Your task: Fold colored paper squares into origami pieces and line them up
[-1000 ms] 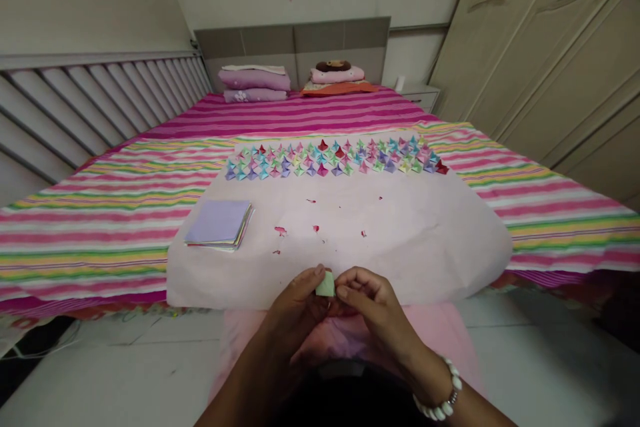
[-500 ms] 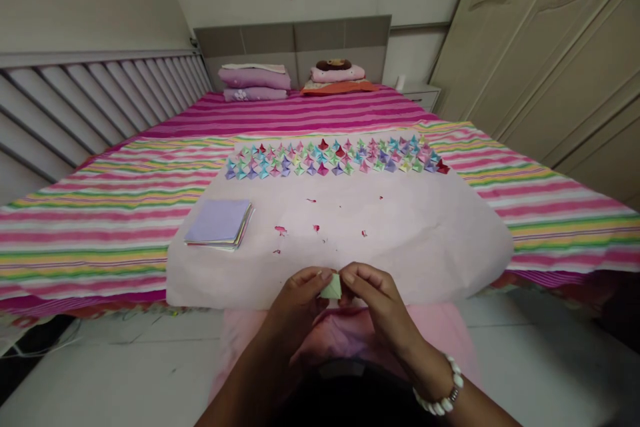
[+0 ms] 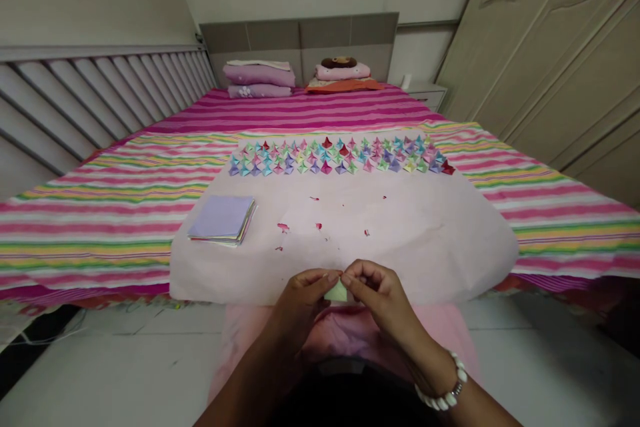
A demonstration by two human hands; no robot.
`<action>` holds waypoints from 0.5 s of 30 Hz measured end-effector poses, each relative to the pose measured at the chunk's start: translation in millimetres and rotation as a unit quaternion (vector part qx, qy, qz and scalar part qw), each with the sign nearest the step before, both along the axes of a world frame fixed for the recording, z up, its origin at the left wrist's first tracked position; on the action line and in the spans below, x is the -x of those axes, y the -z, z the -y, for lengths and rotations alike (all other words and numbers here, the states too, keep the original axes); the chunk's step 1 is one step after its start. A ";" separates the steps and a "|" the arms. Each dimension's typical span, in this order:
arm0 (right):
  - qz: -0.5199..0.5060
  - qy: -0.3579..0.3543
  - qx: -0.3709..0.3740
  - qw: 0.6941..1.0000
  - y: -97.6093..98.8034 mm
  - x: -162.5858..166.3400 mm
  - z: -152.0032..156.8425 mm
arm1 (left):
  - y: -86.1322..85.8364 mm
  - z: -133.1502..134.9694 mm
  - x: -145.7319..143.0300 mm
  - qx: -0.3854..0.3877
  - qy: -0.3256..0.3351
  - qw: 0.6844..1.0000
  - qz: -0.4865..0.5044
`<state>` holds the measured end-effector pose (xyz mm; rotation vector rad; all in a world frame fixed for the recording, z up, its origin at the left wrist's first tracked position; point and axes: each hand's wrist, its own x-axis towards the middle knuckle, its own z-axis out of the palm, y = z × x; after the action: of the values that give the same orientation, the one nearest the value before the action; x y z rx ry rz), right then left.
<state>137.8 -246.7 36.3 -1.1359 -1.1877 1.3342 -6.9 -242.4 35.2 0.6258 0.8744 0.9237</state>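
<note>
Between my two hands is a small folded piece of pale green paper [image 3: 337, 292], held just past the near edge of the large pale sheet [image 3: 400, 253]. My left hand [image 3: 306, 297] pinches its left side with thumb and forefinger. On the other side, the fingertips of my right hand [image 3: 376, 290] close on its upper right corner; a bead bracelet [image 3: 444, 390] circles that wrist. Rows of small folded paper pieces [image 3: 326, 165] in many colours line the far part of the sheet. At the left lies a stack of square papers [image 3: 220, 217], lilac on top.
Red marks or scraps [image 3: 283, 227] dot the middle of the sheet. Beneath it spreads a striped bedcover [image 3: 100, 213]. A slatted rail [image 3: 110, 100] runs along the left, folded bedding [image 3: 263, 79] sits by the headboard, and a wardrobe [image 3: 560, 67] stands right.
My right hand's fingers have shifted onto the top corner of the green paper, whose visible face now looks turned a little. The whole view has moved slightly.
</note>
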 end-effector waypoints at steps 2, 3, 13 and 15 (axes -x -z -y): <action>0.000 0.021 0.000 1.000 1.5 0.3 -0.2 | 0.3 -0.4 -1.2 0.008 -0.006 1.000 -0.020; -0.001 0.032 0.003 0.999 2.3 0.5 -0.4 | 1.1 -0.8 -1.4 0.011 -0.010 0.999 -0.033; -0.007 -0.072 0.026 0.997 12.9 5.3 0.9 | 2.7 -0.3 -6.2 -0.018 -0.048 0.998 0.039; -0.012 -0.064 0.026 0.998 14.9 6.8 1.6 | 2.7 0.1 -7.8 -0.015 -0.051 0.998 0.030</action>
<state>131.0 -248.3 21.4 -1.0938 -1.2317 1.4797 0.9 -242.5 32.5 0.5820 0.8460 1.0436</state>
